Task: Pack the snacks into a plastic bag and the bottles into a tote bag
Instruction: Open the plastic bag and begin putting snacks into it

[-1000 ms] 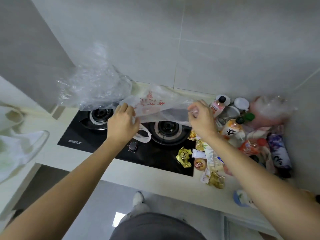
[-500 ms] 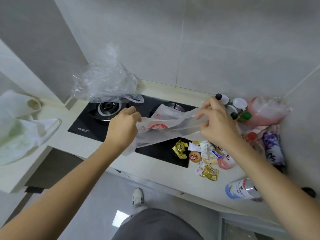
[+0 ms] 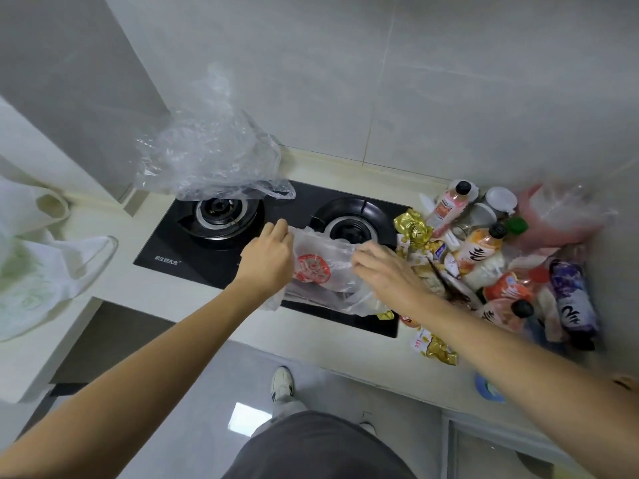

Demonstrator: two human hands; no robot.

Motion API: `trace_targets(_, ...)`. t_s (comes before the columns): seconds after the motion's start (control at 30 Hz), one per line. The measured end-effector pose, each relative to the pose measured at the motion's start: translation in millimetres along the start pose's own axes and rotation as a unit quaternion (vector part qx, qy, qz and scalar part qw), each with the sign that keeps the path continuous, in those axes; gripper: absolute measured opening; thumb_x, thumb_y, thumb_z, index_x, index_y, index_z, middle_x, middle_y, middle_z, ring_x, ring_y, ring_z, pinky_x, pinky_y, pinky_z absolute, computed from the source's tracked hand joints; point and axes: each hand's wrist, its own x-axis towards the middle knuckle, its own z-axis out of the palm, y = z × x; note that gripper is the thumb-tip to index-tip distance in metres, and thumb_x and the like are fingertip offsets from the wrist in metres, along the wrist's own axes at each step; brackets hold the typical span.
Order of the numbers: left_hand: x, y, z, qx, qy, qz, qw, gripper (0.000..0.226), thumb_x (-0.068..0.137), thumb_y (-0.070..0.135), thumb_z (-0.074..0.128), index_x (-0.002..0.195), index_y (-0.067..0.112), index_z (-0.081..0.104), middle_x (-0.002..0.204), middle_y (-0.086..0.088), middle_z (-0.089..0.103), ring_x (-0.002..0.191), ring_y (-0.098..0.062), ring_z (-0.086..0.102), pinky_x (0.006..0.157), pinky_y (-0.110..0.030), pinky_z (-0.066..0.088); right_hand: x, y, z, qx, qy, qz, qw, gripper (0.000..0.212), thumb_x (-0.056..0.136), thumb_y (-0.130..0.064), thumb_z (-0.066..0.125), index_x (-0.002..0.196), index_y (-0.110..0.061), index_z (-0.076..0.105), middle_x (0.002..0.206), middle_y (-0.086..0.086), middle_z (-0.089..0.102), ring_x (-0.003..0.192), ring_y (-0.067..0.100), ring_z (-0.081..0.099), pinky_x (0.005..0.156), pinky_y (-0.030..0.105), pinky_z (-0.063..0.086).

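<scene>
A thin plastic bag with a red print (image 3: 323, 271) lies low over the front of the black gas hob (image 3: 221, 261). My left hand (image 3: 268, 259) grips its left edge. My right hand (image 3: 383, 271) pinches its right edge, fingers curled on the film. Gold and white snack packets (image 3: 413, 229) lie heaped at the hob's right end, with more snack packets (image 3: 434, 345) near the counter's front edge. Several bottles (image 3: 480, 247) stand and lie in the right corner. A white tote bag (image 3: 41, 267) lies on the left counter.
A crumpled clear plastic bag (image 3: 211, 153) sits over the left burner against the wall. A pink plastic bag (image 3: 567, 216) fills the far right corner. A blue-lidded can (image 3: 489, 388) lies at the counter's front edge. The floor and a white shoe (image 3: 281, 383) show below.
Both hands have lowered the printed bag from above the right burner down to the hob's front, and the hands have come closer together.
</scene>
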Motion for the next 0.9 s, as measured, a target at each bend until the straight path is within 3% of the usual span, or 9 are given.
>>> trace_targets(0.17, 1.1, -23.6, 27.9, 0.059, -0.061, 0.04, 0.996, 0.062, 0.087, 0.032, 0.064, 0.137, 0.0, 0.048, 0.143, -0.013, 0.043, 0.12, -0.029, 0.047, 0.085, -0.045, 0.052, 17.2, -17.2, 40.0, -0.091, -0.096, 0.017, 0.991, 0.037, 0.081, -0.001, 0.048, 0.109, -0.005, 0.072, 0.116, 0.005, 0.06, 0.121, 0.031, 0.048, 0.112, 0.045, 0.035)
trace_targets(0.27, -1.7, -33.5, 43.9, 0.106, -0.091, 0.068, 0.988, 0.072, 0.093, 0.039, 0.054, 0.15, -0.001, 0.037, 0.162, -0.016, 0.025, 0.144, -0.032, 0.03, 0.114, -0.053, 0.034, 23.5, -29.8, 57.8, -0.103, -0.157, 0.096, 0.978, 0.042, 0.089, -0.023, 0.052, 0.122, -0.003, 0.068, 0.13, 0.011, 0.056, 0.131, 0.033, 0.044, 0.122, 0.054, 0.022)
trace_targets(0.33, -1.2, -42.5, 52.6, 0.144, -0.09, 0.12, 0.978, 0.071, 0.09, 0.036, 0.059, 0.148, 0.0, 0.042, 0.158, -0.018, 0.029, 0.144, -0.033, 0.029, 0.121, -0.054, 0.024, 28.8, -37.0, 65.5, -0.112, -0.187, 0.134, 0.967, 0.056, 0.094, -0.041, 0.052, 0.133, -0.001, 0.06, 0.14, 0.015, 0.052, 0.139, 0.036, 0.038, 0.123, 0.057, 0.016)
trace_targets(0.47, 1.0, -61.1, 64.2, 0.152, -0.044, 0.274, 0.949, 0.047, 0.079, 0.007, 0.067, 0.126, 0.002, 0.062, 0.132, -0.016, 0.048, 0.124, -0.037, 0.047, 0.115, -0.053, 0.036, 41.0, -41.9, 77.6, -0.101, -0.187, 0.129, 0.969, 0.066, 0.085, -0.032, 0.068, 0.142, -0.004, 0.05, 0.143, 0.014, 0.049, 0.142, 0.036, 0.036, 0.125, 0.057, 0.013)
trace_targets(0.57, 2.7, -73.8, 68.5, 0.105, -0.015, 0.362, 0.926, 0.037, 0.078, 0.001, 0.067, 0.115, 0.006, 0.065, 0.117, -0.01, 0.06, 0.105, -0.032, 0.057, 0.099, -0.046, 0.048, 43.3, -38.1, 90.9, -0.089, -0.124, 0.058, 0.987, 0.039, 0.081, -0.008, 0.065, 0.12, -0.01, 0.06, 0.12, 0.007, 0.057, 0.119, 0.031, 0.05, 0.122, 0.054, 0.025)
trace_targets(0.63, 6.0, -81.1, 72.2, 0.099, -0.036, 0.392, 0.914, 0.038, 0.071, 0.002, 0.074, 0.108, 0.01, 0.069, 0.108, -0.006, 0.065, 0.1, -0.028, 0.058, 0.095, -0.042, 0.05, 43.7, -33.9, 98.3, -0.078, -0.107, 0.057, 0.99, 0.03, 0.078, -0.007, 0.07, 0.105, -0.014, 0.06, 0.104, 0.003, 0.06, 0.103, 0.028, 0.055, 0.118, 0.052, 0.033)
trace_targets(0.73, 11.2, -89.6, 78.3, 0.129, -0.1, 0.338, 0.927, 0.045, 0.065, 0.01, 0.079, 0.11, 0.013, 0.073, 0.111, -0.007, 0.069, 0.108, -0.03, 0.059, 0.106, -0.046, 0.047, 45.1, -31.8, 105.0, -0.079, -0.136, 0.117, 0.981, 0.032, 0.083, -0.035, 0.077, 0.105, -0.016, 0.063, 0.104, 0.002, 0.064, 0.11, 0.031, 0.057, 0.121, 0.058, 0.026)
trace_targets(0.83, 10.9, -88.7, 78.6, 0.173, -0.152, 0.241, 0.943, 0.051, 0.087, 0.027, 0.063, 0.136, 0.013, 0.06, 0.138, -0.01, 0.06, 0.134, -0.034, 0.044, 0.124, -0.054, 0.017, 47.8, -40.3, 103.5, -0.087, -0.211, 0.156, 0.961, 0.057, 0.084, -0.063, 0.068, 0.119, -0.018, 0.061, 0.129, 0.009, 0.056, 0.132, 0.038, 0.045, 0.121, 0.064, 0.018)
trace_targets(0.9, 11.7, -86.2, 78.9, 0.201, -0.15, 0.209, 0.945, 0.051, 0.096, 0.041, 0.049, 0.141, 0.019, 0.058, 0.149, -0.006, 0.052, 0.144, -0.031, 0.032, 0.125, -0.056, 0.001, 46.7, -46.3, 102.5, -0.09, -0.229, 0.171, 0.954, 0.066, 0.081, -0.07, 0.065, 0.124, -0.02, 0.061, 0.142, 0.012, 0.046, 0.136, 0.04, 0.039, 0.119, 0.068, 0.014)
